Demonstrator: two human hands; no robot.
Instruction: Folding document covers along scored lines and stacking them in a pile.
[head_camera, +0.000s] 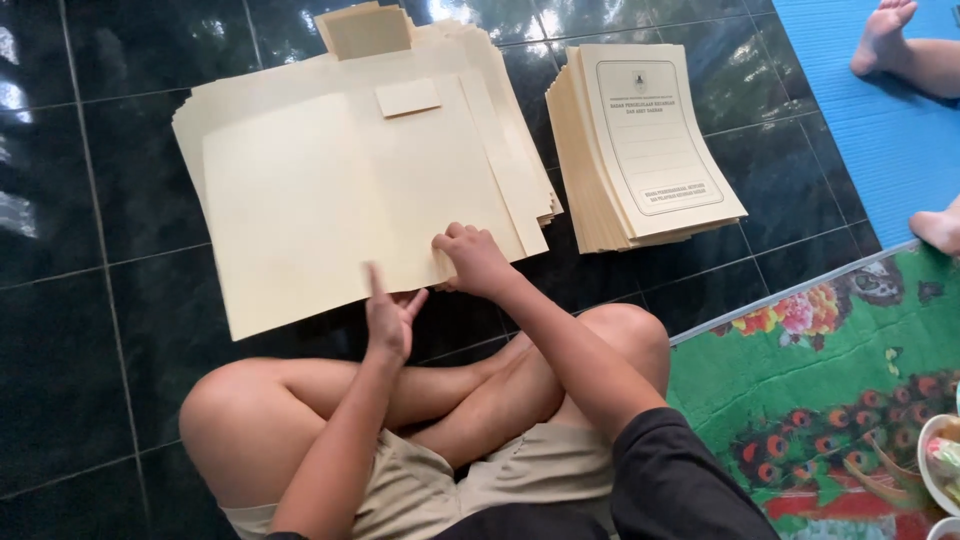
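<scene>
I sit cross-legged on a dark tiled floor. In front of my knees lies a large cream folder sheet (300, 210), opened flat on a spread pile of similar sheets (500, 120). My right hand (472, 258) presses its knuckles on the sheet's near edge, fingers curled. My left hand (388, 318) hovers just below that near edge, fingers apart, holding nothing. A small cream card (407, 97) lies on the top sheet.
A neat stack of folded cream folders with a printed front (650, 140) stands to the right. Another small cream piece (366, 30) lies at the back. A blue mat (880, 120) holds another person's feet (885, 35). A flowered mat (830, 400) lies right, with bowls (940, 460).
</scene>
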